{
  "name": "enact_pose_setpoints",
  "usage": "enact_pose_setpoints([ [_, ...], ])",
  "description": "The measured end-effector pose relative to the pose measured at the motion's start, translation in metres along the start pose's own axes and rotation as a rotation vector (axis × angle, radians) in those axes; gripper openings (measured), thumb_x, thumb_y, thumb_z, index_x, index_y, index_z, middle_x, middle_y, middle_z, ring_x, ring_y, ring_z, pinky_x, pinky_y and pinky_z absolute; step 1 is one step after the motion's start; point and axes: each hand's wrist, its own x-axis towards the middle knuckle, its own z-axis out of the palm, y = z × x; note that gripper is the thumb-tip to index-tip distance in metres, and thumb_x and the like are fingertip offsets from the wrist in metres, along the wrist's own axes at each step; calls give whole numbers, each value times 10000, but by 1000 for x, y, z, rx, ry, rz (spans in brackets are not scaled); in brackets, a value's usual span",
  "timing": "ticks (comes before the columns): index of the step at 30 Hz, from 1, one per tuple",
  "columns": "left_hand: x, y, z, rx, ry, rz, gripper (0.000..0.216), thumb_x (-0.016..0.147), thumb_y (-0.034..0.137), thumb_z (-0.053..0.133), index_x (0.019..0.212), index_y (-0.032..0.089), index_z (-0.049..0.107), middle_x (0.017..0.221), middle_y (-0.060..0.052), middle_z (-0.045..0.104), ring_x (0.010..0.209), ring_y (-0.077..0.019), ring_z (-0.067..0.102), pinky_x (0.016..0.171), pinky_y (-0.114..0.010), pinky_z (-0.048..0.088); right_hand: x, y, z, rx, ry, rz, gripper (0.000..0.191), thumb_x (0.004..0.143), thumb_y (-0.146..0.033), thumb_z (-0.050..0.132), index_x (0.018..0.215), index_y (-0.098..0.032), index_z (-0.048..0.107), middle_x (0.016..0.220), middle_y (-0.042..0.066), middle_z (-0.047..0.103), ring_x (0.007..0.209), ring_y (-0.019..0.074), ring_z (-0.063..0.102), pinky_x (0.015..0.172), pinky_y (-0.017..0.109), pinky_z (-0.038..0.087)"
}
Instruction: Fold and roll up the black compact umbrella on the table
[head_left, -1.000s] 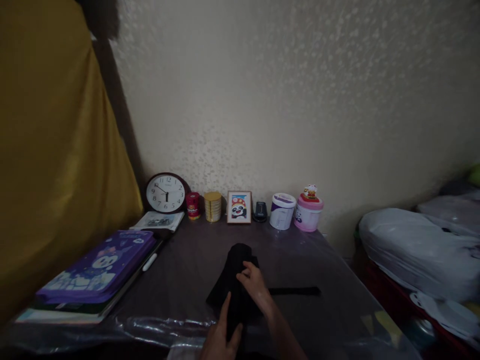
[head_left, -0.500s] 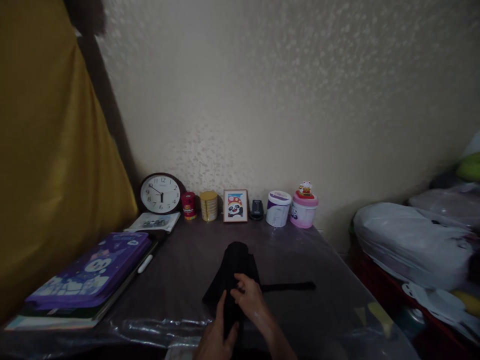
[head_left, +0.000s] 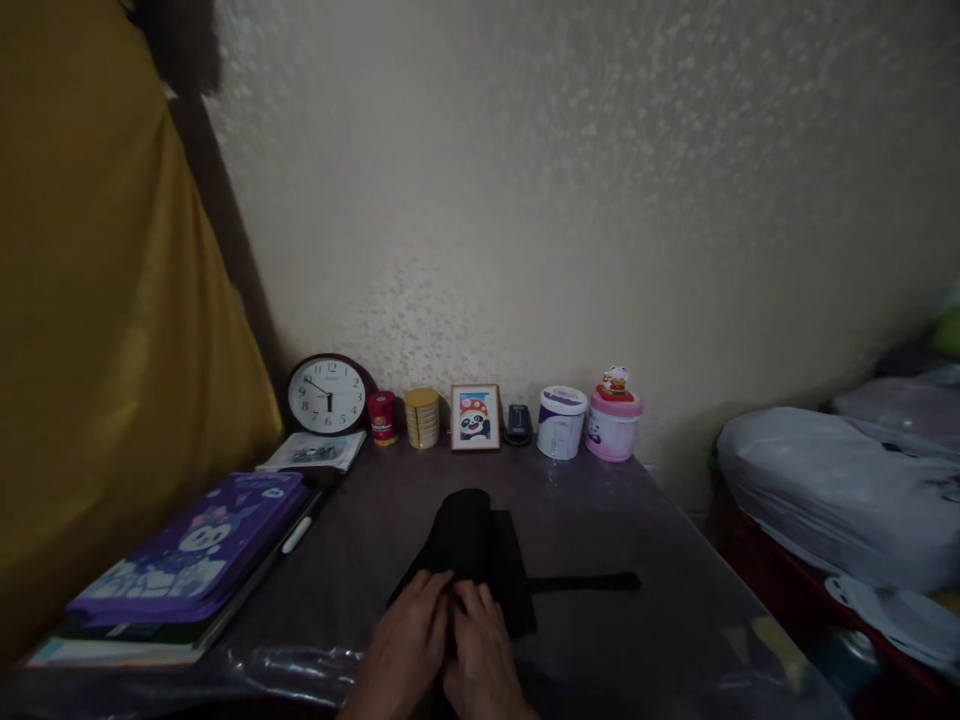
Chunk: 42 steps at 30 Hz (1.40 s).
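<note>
The left hand [head_left: 409, 640] and the right hand [head_left: 480, 650] lie side by side, touching, on the near end of a soft black cloth bundle [head_left: 469, 550]. Both hands are curled down on it, gripping the cloth. The bundle lies in the middle of the dark counter [head_left: 637, 530]. A thin black strap [head_left: 585, 582] sticks out to the right. A round white clock [head_left: 328, 396] leans on the wall.

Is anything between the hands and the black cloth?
No. Both the left hand and the right hand rest directly on the near end of the black cloth, side by side, with nothing visible in between.
</note>
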Motion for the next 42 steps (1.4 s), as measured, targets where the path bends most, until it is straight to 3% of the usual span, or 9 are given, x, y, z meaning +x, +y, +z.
enact_pose_setpoints([
  [4, 19, 1, 6, -191, -52, 168, 437, 871, 417, 251, 1126, 238, 557, 1181, -40, 551, 1120, -153, 475, 1016, -351, 332, -4, 2, 3, -22, -16, -38, 516, 634, -99, 569, 1139, -202, 563, 1216, 107, 531, 1128, 307, 445, 931, 448, 360],
  [8, 26, -13, 18, -261, -87, 121, 490, 876, 468, 218, 1153, 222, 538, 1276, -24, 497, 1201, -129, 416, 1046, -326, 315, 0, -2, -21, 158, -55, -234, 289, 727, -85, 504, 930, -249, 629, 952, 12, 639, 915, 177, 542, 852, 324, 412],
  [10, 24, -22, 26, -288, -97, 125, 488, 876, 468, 226, 1205, 221, 489, 1328, -18, 442, 1248, -125, 359, 1072, -335, 272, 6, 3, -32, 251, -2, -229, 223, 793, -98, 444, 829, -226, 623, 842, 1, 642, 841, 135, 556, 855, 289, 407],
  [14, 14, -34, 50, -216, -52, 200, 500, 879, 418, 272, 1330, 205, 302, 1434, -35, 237, 1325, -147, 181, 1092, -383, 202, 27, 24, -30, 347, 93, -173, 265, 884, -201, 352, 982, -218, 598, 1060, 46, 611, 1024, 137, 521, 934, 306, 375],
  [18, 3, -38, 68, -73, 37, 252, 619, 852, 348, 362, 1385, 202, 83, 1465, -60, 66, 1341, -190, 43, 1081, -423, 209, 57, 36, -13, 314, -32, -234, 313, 897, -261, 348, 1138, -240, 545, 1224, 35, 541, 1210, 146, 389, 1028, 369, 282],
  [22, 0, -34, 70, -3, -1, 215, 690, 789, 252, 432, 1386, 182, 95, 1469, -74, -4, 1340, -208, 9, 1079, -400, 213, 95, 45, 0, 225, -88, -270, 319, 899, -266, 332, 1114, -246, 566, 1226, 18, 547, 1240, 151, 354, 1058, 431, 188],
  [29, 0, -23, 65, -49, -11, 77, 762, 682, 123, 451, 1380, 156, 146, 1472, -67, -48, 1344, -212, 9, 1085, -374, 198, 148, 76, 7, 246, 86, 75, 346, 827, -238, 408, 1125, -159, 565, 1245, 80, 527, 1193, 167, 424, 1026, 345, 271],
  [35, -4, -19, 65, -106, 15, 60, 742, 694, 107, 417, 1380, 157, 139, 1474, -56, -62, 1345, -193, -1, 1088, -358, 189, 106, 108, -16, 295, 237, 322, 437, 838, -303, 286, 1094, -66, 548, 1084, 169, 606, 1012, 227, 566, 891, 383, 416],
  [42, -5, -16, 62, -86, 22, 45, 715, 711, 141, 417, 1376, 142, 155, 1476, -72, -26, 1346, -192, 31, 1081, -353, 204, 50, 91, -24, 469, 224, 307, 302, 771, -359, 452, 931, -155, 607, 932, 99, 667, 894, 220, 615, 816, 349, 466],
])
